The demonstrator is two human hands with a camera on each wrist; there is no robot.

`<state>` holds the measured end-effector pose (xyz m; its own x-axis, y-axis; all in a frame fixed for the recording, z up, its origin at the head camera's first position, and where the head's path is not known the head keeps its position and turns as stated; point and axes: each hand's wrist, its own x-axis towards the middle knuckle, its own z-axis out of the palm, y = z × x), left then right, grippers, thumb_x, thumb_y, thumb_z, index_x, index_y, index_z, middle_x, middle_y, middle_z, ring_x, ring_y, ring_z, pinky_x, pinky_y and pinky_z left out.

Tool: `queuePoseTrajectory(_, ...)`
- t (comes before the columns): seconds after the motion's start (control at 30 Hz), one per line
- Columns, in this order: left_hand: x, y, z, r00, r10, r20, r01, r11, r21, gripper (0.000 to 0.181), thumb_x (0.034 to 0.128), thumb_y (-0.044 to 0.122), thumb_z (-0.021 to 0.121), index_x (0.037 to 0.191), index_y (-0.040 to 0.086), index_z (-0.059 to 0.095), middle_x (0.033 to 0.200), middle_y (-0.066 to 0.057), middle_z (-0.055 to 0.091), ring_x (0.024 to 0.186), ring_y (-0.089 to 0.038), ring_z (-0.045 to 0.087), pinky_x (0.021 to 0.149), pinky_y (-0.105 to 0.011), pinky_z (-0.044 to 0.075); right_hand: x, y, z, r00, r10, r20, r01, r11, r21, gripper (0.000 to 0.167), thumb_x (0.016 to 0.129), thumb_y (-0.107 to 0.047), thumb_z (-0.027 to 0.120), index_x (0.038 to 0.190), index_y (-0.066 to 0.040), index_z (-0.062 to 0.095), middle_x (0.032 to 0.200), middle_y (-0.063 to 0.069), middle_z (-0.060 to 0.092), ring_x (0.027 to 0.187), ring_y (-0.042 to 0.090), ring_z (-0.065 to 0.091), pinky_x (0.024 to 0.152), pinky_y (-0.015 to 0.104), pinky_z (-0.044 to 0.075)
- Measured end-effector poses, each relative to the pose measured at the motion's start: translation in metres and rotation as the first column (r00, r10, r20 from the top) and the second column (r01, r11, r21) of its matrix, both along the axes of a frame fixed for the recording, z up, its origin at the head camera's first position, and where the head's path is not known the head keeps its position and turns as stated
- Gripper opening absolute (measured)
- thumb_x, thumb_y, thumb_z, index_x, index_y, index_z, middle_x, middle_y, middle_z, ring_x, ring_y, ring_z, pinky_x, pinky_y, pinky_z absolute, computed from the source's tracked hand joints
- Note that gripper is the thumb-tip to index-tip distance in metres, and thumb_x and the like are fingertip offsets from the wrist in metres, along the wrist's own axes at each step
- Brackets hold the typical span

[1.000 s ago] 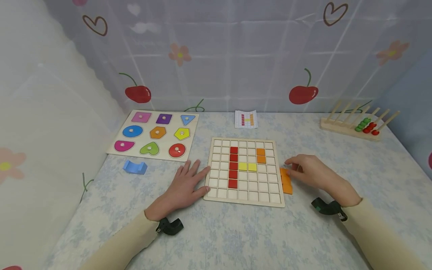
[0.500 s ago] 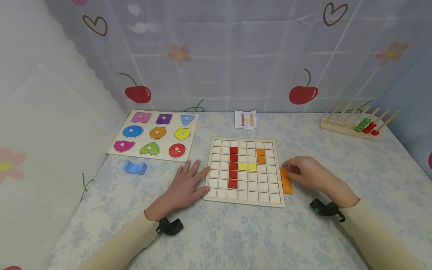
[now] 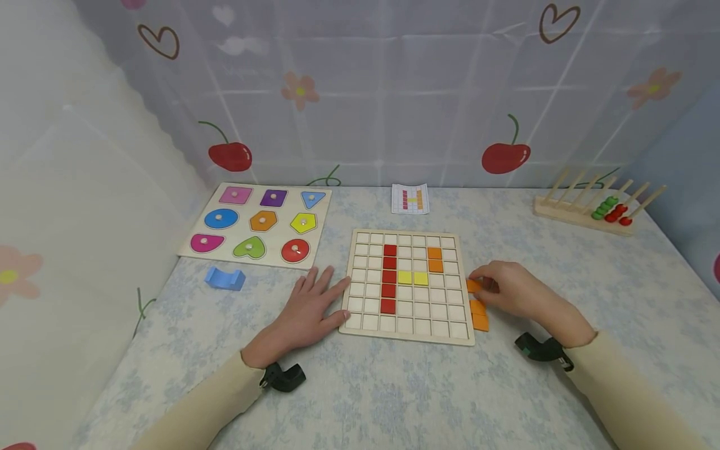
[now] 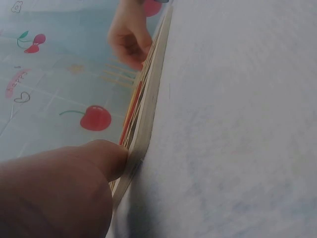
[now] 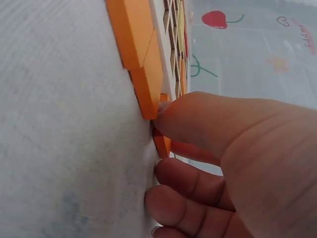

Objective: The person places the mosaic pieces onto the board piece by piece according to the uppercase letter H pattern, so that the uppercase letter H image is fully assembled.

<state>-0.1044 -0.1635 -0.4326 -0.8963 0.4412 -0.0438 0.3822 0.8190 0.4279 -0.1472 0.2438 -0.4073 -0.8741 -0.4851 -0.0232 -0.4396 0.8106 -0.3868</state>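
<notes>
A wooden grid board (image 3: 405,338) lies flat, with a column of red square tiles (image 3: 389,291), two yellow tiles (image 3: 420,279) and two orange tiles (image 3: 435,265) set in its cells. My left hand (image 3: 306,312) rests with spread fingers at the board's left edge, the thumb touching its rim. Beside the right edge, my right hand (image 3: 514,290) pinches an orange square tile (image 5: 162,144) between thumb and index finger, low at the table. Its other fingers are bent near the cloth. Loose orange tiles (image 3: 480,322) lie just nearer, against the board. Fingers partly hide the pinched tile.
A knobbed shape puzzle (image 3: 255,225) lies at the back left, with a blue notched block (image 3: 225,279) before it. Behind the board is a small printed pattern card (image 3: 410,199). A wooden peg stand with beads (image 3: 582,217) occupies the back right.
My right hand has moved slightly left onto the orange tiles and taken the farthest one. A gap has opened between it and the nearer tiles, which have shifted slightly nearer. The left hand is still.
</notes>
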Motion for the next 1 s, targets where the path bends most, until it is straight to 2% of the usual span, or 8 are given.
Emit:
queuePoseTrajectory(0.53,-0.0001,0.0,-0.0007,1.0,-0.005,0.0,0.005,1.0,-0.004,0.064,0.0998,0.04,0.059,0.157,0.016,0.043,0.166,-0.025,0.027,0.155,-0.053,0.013,0.122,-0.07,0.013,0.001,0.0,-0.0035,1.0,-0.001,-0.019,0.001,1.0,0.003,0.024,0.089,-0.011,0.076,0.11,-0.001,0.075,0.082,0.0,0.063,0.071,0.009,0.049,0.063,0.026,0.044)
queuePoseTrajectory(1.0,-0.0009,0.0002,0.0,1.0,0.003,0.009,-0.003,1.0,-0.017,0.065,0.0999,0.042,0.059,0.158,0.017,0.041,0.167,-0.023,0.025,0.156,-0.051,0.012,0.123,-0.069,0.013,-0.0002,0.0015,0.0001,1.0,0.011,-0.003,-0.011,1.0,0.009,0.021,0.088,-0.011,0.077,0.108,-0.003,0.076,0.084,-0.001,0.066,0.073,0.008,0.053,0.065,0.027,0.047)
